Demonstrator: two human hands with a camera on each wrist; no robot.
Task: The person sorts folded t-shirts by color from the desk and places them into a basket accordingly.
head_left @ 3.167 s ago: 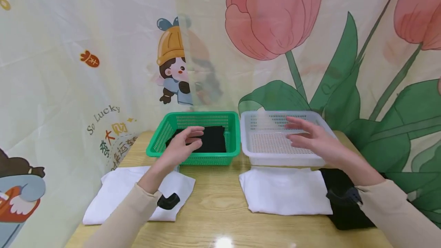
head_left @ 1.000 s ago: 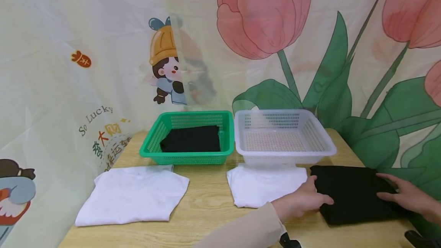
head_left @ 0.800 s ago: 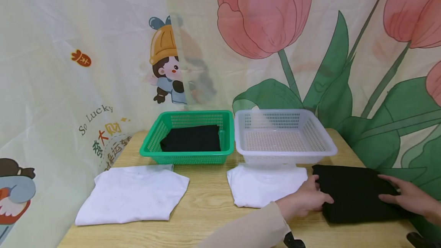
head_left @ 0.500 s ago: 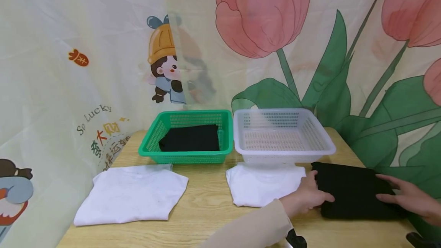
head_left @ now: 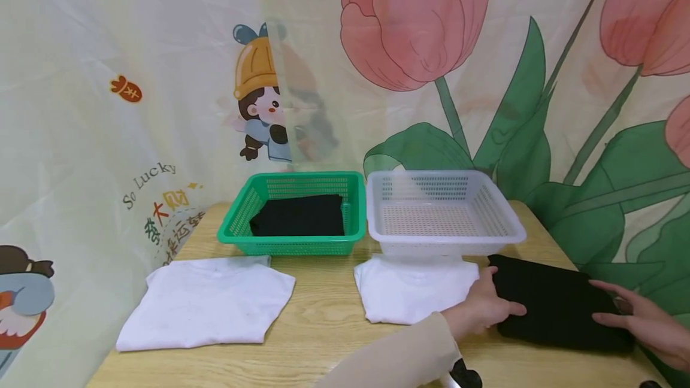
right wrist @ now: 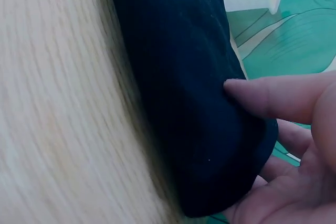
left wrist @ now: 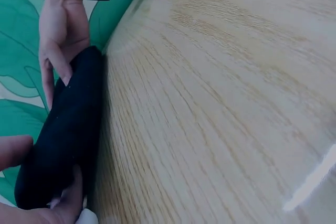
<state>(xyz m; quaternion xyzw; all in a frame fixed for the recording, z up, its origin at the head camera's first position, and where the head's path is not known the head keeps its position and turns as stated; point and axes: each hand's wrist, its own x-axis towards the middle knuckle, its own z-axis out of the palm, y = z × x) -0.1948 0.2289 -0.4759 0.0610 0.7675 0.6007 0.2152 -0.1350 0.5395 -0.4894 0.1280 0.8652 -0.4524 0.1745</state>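
Note:
At the right of the table lies a folded black garment (head_left: pixel 560 304), held from both ends. My left hand (head_left: pixel 482 304) grips its left edge, thumb on top and a finger tucked beneath, as the left wrist view shows. At the opposite end my right hand (head_left: pixel 649 319) pinches the garment, with the thumb (right wrist: pixel 273 95) over the top and the other fingers under the fold. Beside my left hand a folded white T-shirt (head_left: pixel 415 292) lies on the table, partly covered by that hand.
A green basket (head_left: pixel 291 240) with a folded black cloth (head_left: pixel 299 215) in it stands at the back. To its right is a white basket (head_left: pixel 447 240). Another folded white T-shirt (head_left: pixel 207 304) lies at the left of the wooden table (head_left: pixel 323 322). A printed curtain hangs behind.
Both hands came from over the baskets to the black garment at the right and took hold of its ends. In the last half second its right end and my right hand shifted slightly down.

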